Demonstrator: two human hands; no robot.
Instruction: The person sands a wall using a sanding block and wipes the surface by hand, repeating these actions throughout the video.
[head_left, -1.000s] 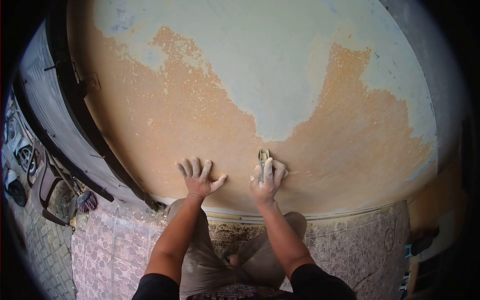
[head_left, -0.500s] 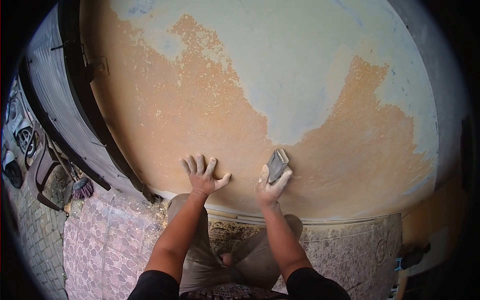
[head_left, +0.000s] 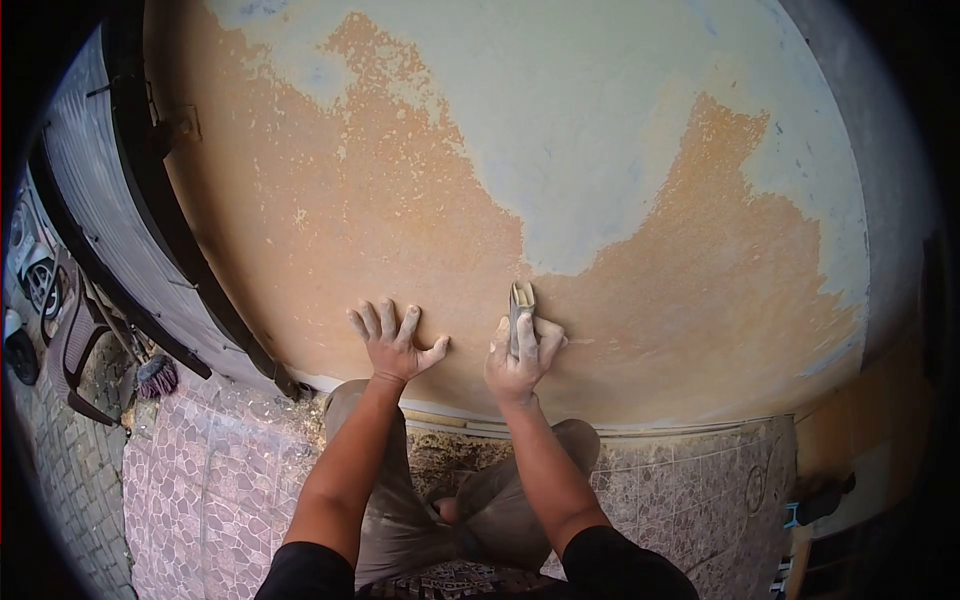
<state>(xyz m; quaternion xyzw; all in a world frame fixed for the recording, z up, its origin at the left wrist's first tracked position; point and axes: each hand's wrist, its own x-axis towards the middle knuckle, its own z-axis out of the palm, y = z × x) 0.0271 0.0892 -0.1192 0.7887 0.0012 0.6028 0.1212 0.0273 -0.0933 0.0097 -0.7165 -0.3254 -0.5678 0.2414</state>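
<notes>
A wall (head_left: pixel 620 330) fills the middle of the view, its pale top coat worn away to orange-tan in large ragged patches. My left hand (head_left: pixel 394 345) lies flat against the lower wall, fingers spread and dusted pale. To its right, my right hand (head_left: pixel 518 360) is closed around a sanding block (head_left: pixel 522 298), a light core wrapped in dark grey sandpaper. The block is turned with its narrow end up, just below a tongue of pale coating. My right fingers are dusty too and partly hide the block.
Patterned paving tiles (head_left: pixel 225 470) lie below the wall, with loose debris along its foot. At the left are a dark-framed corrugated panel (head_left: pixel 130 200), a brown chair (head_left: pixel 75 345), a broom head (head_left: pixel 157 376) and parked motorbikes (head_left: pixel 40 285).
My right hand has shifted slightly left and rotated the sanding block, so its narrow end now faces up. My left hand stays spread on the wall; the view has moved slightly.
</notes>
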